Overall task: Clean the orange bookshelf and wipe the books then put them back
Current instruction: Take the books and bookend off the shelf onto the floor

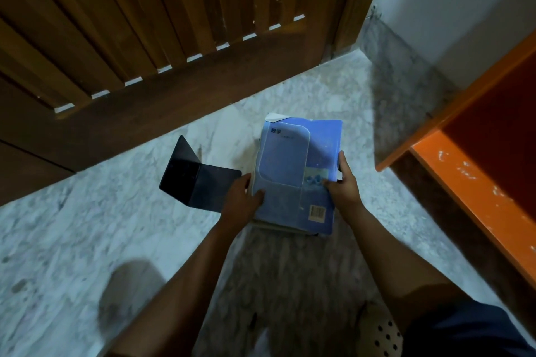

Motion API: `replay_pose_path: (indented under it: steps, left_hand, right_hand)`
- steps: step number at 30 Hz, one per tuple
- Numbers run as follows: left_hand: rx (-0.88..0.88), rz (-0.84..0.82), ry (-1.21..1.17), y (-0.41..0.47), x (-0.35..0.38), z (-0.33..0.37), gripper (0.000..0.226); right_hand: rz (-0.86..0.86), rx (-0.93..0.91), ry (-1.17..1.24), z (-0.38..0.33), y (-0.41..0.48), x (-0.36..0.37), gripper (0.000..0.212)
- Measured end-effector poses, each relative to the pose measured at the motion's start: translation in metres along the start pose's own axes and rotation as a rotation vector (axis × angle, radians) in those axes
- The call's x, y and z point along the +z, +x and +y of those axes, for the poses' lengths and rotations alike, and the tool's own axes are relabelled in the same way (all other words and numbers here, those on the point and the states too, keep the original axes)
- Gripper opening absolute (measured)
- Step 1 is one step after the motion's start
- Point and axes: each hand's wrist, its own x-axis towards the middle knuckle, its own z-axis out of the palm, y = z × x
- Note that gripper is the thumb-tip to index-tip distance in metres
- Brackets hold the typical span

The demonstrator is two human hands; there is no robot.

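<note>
At the centre, over the marble floor [87, 226], a stack of books [295, 165] with a blue one on top is held from both sides. The left hand [242, 195] curls round its 9 o'clock edge and the right hand [343, 185] clasps its 3 o'clock edge. The lower books show only as thin edges. A black bookend [197, 180] stands at 9 o'clock. The orange bookshelf [470, 182] at 3 o'clock is cut off.

Looking steeply down from the head onto the floor [87, 226], facing a door [145, 23] at top, catching the shelf [470, 182] at the right edge; hovering close over the left hand [242, 197], right hand [343, 182] and books [293, 165], centring them
</note>
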Motion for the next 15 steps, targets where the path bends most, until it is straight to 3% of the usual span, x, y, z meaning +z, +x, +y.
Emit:
replay_pose_path:
  steps: [5,9,12,15]
  left_hand:
    - [0.023,0.019,-0.02,0.019,0.01,0.001,0.042]
    - [-0.016,-0.02,0.029,0.024,0.007,0.004,0.043]
    - [-0.036,-0.058,0.172,0.016,-0.006,0.019,0.042]
    - [-0.046,-0.09,0.217,0.004,-0.027,0.066,0.041]
  right_hand:
    - [0.043,0.073,-0.207,0.01,0.007,0.003,0.056]
    - [0.028,0.073,-0.361,0.02,0.011,0.005,0.035]
    - [-0.065,0.125,-0.612,-0.005,0.005,0.001,0.048]
    - [-0.158,0.104,-0.692,-0.052,-0.006,-0.004,0.052]
